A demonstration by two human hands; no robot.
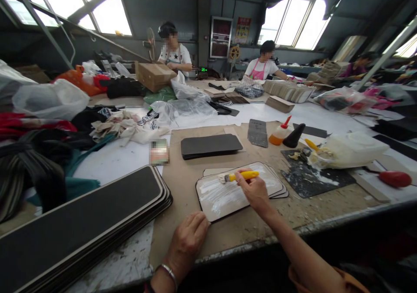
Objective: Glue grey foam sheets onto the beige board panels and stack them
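My right hand is closed around the yellow handle of a glue brush. Its bristles touch the upper side of a beige panel with rounded corners and dark edges. White glue streaks cover much of that face. Under it, more panels of the same shape show at the right. My left hand has its fingers pressed together at the panel's near left corner, the fingertips on its edge. A white plastic jug, cut open and smeared with glue, lies to the right with another yellow-handled brush at its mouth.
Dark panels are stacked behind the work. Long dark strips form a pile at left. A glue bottle with a red tip, a black cone-shaped object and a red-handled tool are at right. Co-workers sit across the table.
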